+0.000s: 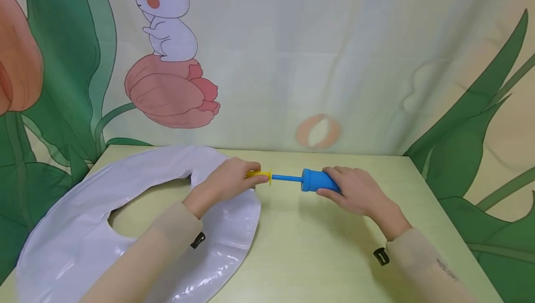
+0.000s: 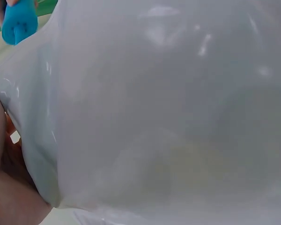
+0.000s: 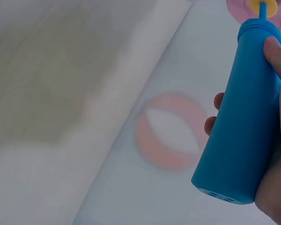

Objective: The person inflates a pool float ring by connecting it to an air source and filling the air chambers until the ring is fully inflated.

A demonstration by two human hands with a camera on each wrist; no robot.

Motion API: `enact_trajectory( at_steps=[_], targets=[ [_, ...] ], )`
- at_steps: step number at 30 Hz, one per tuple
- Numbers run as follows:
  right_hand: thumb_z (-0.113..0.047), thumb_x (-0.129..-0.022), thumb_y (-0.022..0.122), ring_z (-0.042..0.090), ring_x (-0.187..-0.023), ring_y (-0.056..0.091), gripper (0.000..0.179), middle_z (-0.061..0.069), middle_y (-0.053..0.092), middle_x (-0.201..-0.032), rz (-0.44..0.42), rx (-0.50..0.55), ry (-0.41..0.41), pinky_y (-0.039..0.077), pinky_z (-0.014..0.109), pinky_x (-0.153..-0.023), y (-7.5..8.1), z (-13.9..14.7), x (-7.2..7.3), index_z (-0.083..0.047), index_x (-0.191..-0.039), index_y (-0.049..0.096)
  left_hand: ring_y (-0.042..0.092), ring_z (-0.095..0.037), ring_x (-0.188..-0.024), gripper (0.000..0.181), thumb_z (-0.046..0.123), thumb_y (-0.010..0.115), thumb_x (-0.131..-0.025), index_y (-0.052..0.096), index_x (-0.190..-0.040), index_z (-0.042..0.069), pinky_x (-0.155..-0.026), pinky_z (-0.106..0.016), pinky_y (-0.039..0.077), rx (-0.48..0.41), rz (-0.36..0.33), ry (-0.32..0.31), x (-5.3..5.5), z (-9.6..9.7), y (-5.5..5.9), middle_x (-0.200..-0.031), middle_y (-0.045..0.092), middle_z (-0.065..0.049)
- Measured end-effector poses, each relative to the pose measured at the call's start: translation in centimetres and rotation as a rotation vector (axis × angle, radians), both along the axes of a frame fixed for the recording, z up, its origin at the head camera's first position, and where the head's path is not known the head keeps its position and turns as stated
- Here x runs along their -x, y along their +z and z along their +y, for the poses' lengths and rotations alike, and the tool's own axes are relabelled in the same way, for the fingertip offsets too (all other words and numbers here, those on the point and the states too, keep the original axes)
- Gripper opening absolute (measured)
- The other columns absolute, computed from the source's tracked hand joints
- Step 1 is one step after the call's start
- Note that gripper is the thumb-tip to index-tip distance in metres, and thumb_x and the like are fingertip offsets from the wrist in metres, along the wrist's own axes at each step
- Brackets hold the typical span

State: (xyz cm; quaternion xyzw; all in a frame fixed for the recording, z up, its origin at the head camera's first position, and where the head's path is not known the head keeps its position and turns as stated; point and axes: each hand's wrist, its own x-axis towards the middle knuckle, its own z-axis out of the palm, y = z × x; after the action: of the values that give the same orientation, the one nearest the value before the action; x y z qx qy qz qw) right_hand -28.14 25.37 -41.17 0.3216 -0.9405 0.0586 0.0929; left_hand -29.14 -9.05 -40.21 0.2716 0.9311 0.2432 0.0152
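Pump [image 1: 308, 180] runs lengthwise left to right. My left hand [image 1: 227, 178] grips yellow handle [image 1: 260, 174], my right hand [image 1: 356, 190] blue barrel [image 3: 246, 112].

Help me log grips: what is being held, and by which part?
A cylindrical blue plastic hand pump: the left hand grips its yellow handle, the right hand its barrel.
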Motion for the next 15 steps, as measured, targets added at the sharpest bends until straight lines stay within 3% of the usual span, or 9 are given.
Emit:
enact_trajectory(
  at_steps=[6,15],
  targets=[
    [-0.056,-0.098,0.063,0.027,-0.088,0.068,0.061,0.012,0.07,-0.114,0.001,-0.028,0.007,0.055,0.043,-0.075,0.8,-2.7,0.0,-0.006,-0.134,0.059,0.055,-0.013,-0.064,0.028,0.044,0.063,-0.102,0.067,-0.095,0.018,-0.062,-0.031,0.041,0.029,0.021,-0.005,-0.1,1.2,0.7,-0.071,0.063,0.01],
    [-0.059,-0.098,0.061,0.024,-0.084,0.066,0.061,0.009,0.07,-0.108,0.014,-0.021,0.026,0.054,0.041,-0.072,0.9,-4.3,-0.2,-0.008,-0.131,0.06,0.055,-0.013,-0.064,0.032,0.05,0.059,-0.102,0.065,-0.096,0.019,-0.061,-0.031,0.042,0.04,0.01,-0.012,-0.3,1.9,0.3,-0.072,0.06,0.009]
  ],
)
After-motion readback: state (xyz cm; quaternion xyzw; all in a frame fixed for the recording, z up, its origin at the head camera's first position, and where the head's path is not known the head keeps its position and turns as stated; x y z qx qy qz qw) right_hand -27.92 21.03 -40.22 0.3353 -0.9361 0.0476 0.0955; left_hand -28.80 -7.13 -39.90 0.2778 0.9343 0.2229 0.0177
